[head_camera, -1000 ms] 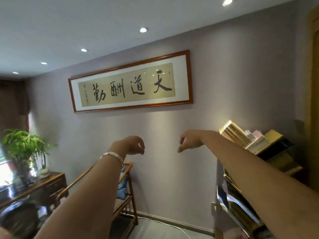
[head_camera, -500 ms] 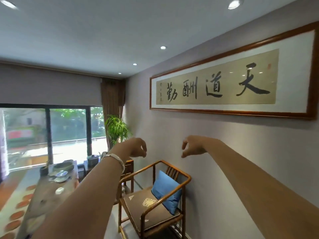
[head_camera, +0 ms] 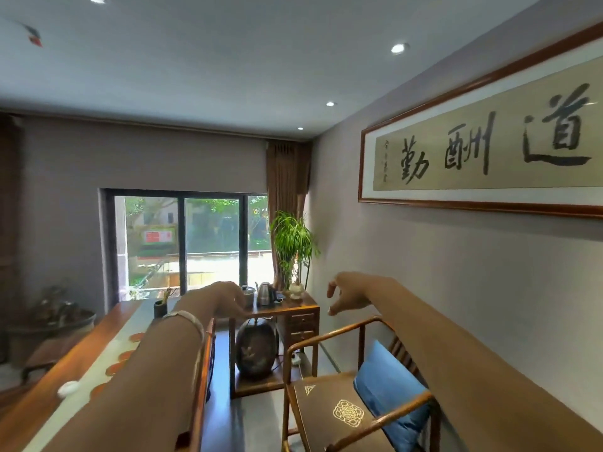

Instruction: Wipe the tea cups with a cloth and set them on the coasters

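Tea cup (head_camera: 68,387) small, white, on table; both hands raised, loosely curled, empty.

One head-worn view only, so nothing is shared with a second camera. It looks forward down the room, raised rather than down at the worktop (head_camera: 98,324), which runs along the lower left edge. The window (head_camera: 192,243) lies far ahead, the framed calligraphy (head_camera: 489,151) near on the right, and a wooden chair (head_camera: 342,402) close below.
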Tool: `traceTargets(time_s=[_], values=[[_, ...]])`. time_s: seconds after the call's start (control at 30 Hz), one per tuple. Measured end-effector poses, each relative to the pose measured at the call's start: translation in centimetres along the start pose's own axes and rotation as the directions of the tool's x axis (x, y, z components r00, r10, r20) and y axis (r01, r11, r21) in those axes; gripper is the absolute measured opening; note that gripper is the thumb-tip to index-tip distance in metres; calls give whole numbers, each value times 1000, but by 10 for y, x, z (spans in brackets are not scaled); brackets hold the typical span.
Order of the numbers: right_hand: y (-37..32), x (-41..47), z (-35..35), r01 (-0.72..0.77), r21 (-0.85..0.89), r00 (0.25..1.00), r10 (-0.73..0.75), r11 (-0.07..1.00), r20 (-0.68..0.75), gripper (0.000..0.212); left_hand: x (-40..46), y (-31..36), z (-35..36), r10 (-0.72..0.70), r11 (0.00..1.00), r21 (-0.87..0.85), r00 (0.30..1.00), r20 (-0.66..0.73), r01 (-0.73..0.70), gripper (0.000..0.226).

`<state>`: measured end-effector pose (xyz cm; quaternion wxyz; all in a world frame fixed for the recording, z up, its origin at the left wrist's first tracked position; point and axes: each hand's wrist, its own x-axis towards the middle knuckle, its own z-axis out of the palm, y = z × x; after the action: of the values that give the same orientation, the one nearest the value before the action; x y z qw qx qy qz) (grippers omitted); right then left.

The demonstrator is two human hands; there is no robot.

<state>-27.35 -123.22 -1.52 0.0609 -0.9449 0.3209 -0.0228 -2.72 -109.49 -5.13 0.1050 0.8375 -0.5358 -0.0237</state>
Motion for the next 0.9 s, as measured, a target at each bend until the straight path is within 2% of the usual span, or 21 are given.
traceTargets(time_s=[0.17, 0.27, 0.37, 0.5, 0.6, 0.73, 0.9], values=[[15, 109, -10, 26, -12, 1000, -26, 1000, -9, 45, 94, -39, -11, -21, 999, -32, 999, -46, 20, 15], [22, 164, -25, 58, 10, 998, -58, 998, -19, 46, 142, -59, -27, -45, 999, -23, 996, -77, 44, 21], [26, 210, -31, 82, 20, 996, -81, 996, -22, 47, 178, -77, -31, -72, 997, -48, 995, -67, 68, 23], [29, 279, -27, 101, 57, 995, -101, 993, -3, 35, 218, -105, -24, -135, 989, -59, 989, -59, 132, 20], [28, 332, -22, 142, 45, 990, -142, 989, -2, 41, 249, -127, -20, -170, 984, -61, 984, -54, 166, 16], [24, 405, -17, 220, 31, 975, -219, 975, -24, 46, 300, -155, -17, -228, 972, -80, 971, -75, 223, 25], [19, 507, -21, 305, 5, 952, -305, 952, -24, 42, 375, -184, -20, -261, 962, -99, 963, -67, 254, 32]])
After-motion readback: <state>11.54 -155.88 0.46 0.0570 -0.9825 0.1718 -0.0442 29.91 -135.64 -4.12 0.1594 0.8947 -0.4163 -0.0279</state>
